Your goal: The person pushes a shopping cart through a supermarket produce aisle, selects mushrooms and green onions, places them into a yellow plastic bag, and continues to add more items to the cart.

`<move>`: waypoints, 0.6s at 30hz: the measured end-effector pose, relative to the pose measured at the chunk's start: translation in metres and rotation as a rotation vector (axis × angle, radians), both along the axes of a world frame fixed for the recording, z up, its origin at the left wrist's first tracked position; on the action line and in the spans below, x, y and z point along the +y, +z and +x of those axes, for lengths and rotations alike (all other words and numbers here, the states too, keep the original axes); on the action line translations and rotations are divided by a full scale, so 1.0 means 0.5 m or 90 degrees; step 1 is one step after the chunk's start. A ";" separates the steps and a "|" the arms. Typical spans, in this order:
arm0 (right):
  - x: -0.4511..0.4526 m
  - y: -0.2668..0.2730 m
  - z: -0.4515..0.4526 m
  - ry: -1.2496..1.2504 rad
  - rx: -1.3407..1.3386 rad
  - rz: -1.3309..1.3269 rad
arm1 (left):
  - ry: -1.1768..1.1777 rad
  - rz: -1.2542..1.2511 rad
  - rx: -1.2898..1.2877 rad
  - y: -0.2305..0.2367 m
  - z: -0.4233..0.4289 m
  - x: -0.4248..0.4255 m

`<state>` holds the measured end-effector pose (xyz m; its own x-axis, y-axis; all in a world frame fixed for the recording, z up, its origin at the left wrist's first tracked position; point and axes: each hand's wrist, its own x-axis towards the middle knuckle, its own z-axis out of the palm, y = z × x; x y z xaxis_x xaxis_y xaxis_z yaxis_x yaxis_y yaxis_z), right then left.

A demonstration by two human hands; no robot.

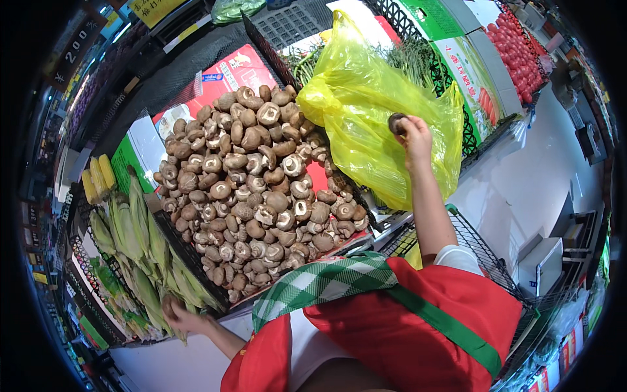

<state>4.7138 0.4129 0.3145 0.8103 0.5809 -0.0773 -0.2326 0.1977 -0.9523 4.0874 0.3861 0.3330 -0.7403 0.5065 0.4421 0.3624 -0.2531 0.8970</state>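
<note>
A large heap of brown mushrooms [254, 196] fills the display section before me. My right hand [416, 139] is raised over a yellow plastic bag [362, 108] and pinches a dark mushroom [397, 124] between thumb and fingers. The bag lies to the right of the heap, over bundles of greens. At the lower left, my left hand [183, 318] is beside the husked corn, with its fingers around a brown mushroom [171, 306]. Red cardboard shows through a gap at the heap's right side.
Green corn in husks [142, 245] and peeled yellow cobs [99, 179] lie left of the mushrooms. A black divider [188, 264] separates them. Leafy greens [411, 61] are behind the bag. A wire shopping cart [470, 235] stands at my right. Red produce [514, 56] fills a far bin.
</note>
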 end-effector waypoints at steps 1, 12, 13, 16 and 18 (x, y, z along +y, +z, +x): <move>0.006 -0.017 0.007 0.033 -0.048 -0.038 | -0.093 0.024 -0.021 0.039 0.076 0.032; -0.045 -0.102 -0.044 0.111 -0.534 -0.179 | -0.920 0.005 0.482 0.094 0.950 0.177; -0.064 -0.101 -0.048 0.130 -0.495 -0.202 | -0.906 -0.071 0.512 0.076 0.981 0.186; -0.108 -0.102 -0.050 0.130 -0.499 -0.176 | -0.649 -0.207 0.900 0.017 1.014 0.235; -0.132 -0.109 -0.044 0.151 -0.516 -0.179 | -0.587 -0.158 0.943 -0.024 1.013 0.235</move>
<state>4.6920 0.3470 0.2600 0.5380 0.7867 0.3028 0.5288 -0.0353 -0.8480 4.5937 0.5036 0.3211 0.7158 0.6435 0.2710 0.6638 -0.7476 0.0221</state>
